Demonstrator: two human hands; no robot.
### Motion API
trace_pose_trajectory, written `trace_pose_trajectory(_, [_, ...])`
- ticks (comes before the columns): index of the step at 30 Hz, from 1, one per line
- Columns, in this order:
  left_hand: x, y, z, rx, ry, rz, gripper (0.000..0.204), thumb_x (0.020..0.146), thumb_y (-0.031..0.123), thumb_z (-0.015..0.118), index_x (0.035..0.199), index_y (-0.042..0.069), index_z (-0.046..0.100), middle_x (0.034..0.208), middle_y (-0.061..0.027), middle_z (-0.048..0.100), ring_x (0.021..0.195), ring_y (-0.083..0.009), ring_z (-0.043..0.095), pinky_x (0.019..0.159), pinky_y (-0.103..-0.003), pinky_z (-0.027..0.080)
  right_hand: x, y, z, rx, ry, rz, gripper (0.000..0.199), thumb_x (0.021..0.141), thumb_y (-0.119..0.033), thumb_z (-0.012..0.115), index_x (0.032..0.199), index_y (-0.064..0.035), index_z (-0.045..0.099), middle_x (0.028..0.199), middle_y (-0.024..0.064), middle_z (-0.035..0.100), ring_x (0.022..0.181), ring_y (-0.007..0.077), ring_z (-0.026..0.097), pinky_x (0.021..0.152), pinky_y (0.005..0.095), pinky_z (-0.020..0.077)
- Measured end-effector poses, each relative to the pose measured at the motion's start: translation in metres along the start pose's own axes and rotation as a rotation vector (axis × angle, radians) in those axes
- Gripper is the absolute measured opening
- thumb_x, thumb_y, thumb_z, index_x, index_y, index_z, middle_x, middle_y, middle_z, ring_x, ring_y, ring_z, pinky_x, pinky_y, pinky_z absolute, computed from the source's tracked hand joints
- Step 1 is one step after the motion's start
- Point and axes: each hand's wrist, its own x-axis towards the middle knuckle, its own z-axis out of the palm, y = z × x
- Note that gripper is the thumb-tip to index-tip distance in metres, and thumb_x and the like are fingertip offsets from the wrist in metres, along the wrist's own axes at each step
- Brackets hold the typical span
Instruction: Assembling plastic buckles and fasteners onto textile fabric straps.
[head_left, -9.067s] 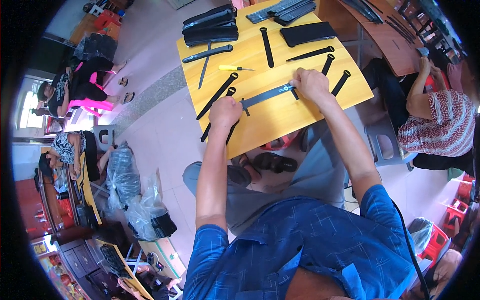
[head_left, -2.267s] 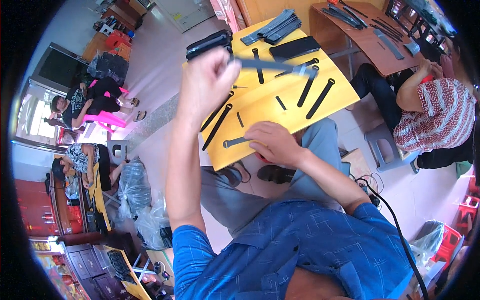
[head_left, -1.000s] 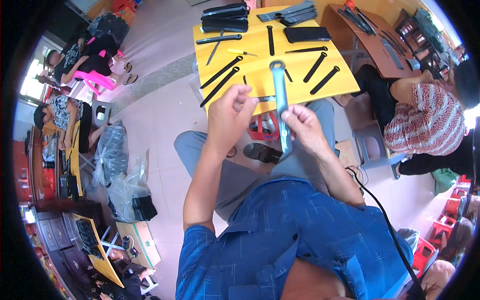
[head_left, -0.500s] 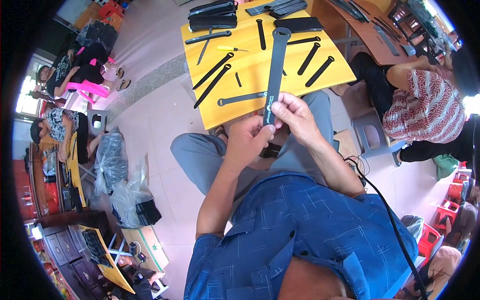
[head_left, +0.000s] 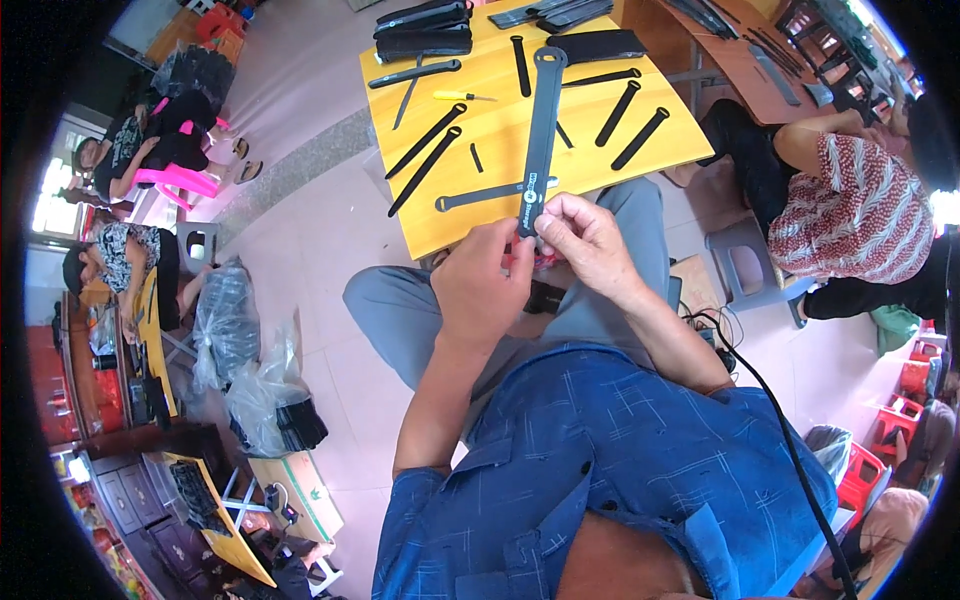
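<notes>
Lengthwise, the held strap point(head_left: 544, 115) points away, leaning right.

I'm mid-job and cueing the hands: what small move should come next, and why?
Perhaps firm the left hand against the near end of the raised grey ring-ended strap: the right hand pinches it there, its far end reaches over the yellow table, and left-hand contact is unclear.

Your view is bright, with a window point(head_left: 50, 196) blown out to white between nine and ten o'clock and a patch of glare point(head_left: 943, 207) between two and three. The gray strap point(head_left: 542, 120) just past twelve reads sharp over the evenly lit yellow table point(head_left: 503, 135), while the fisheye bends straight edges toward a black, violet-fringed rim at three and nine.
</notes>
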Motion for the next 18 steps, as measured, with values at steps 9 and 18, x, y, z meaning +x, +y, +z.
trace_pose_trajectory(9, [-0.002,-0.005,0.004,0.048,-0.053,0.085,0.004,0.079,0.009,0.069,0.08,0.007,0.066,0.068,-0.0086,0.066,0.061,-0.0241,0.067,0.055,-0.036,0.052,-0.004,-0.006,0.006,-0.331,-0.008,-0.202,0.016,0.096,-0.014,0.064,0.09,-0.0006,0.06,0.074,0.0105,0.058,0.067,0.024,0.06,0.063,0.0353,0.0475])
trace_pose_trajectory(18, [0.001,-0.002,0.006,0.187,-0.027,0.192,0.01,0.075,0.01,0.061,0.069,0.008,0.054,0.063,-0.01,0.06,0.055,-0.0308,0.061,0.05,-0.043,0.048,-0.007,-0.012,0.007,-0.671,-0.018,-0.407,0.015,0.094,-0.013,0.064,0.091,-0.0016,0.054,0.085,0.0166,0.059,0.082,0.0392,0.062,0.07,0.046,0.0502])
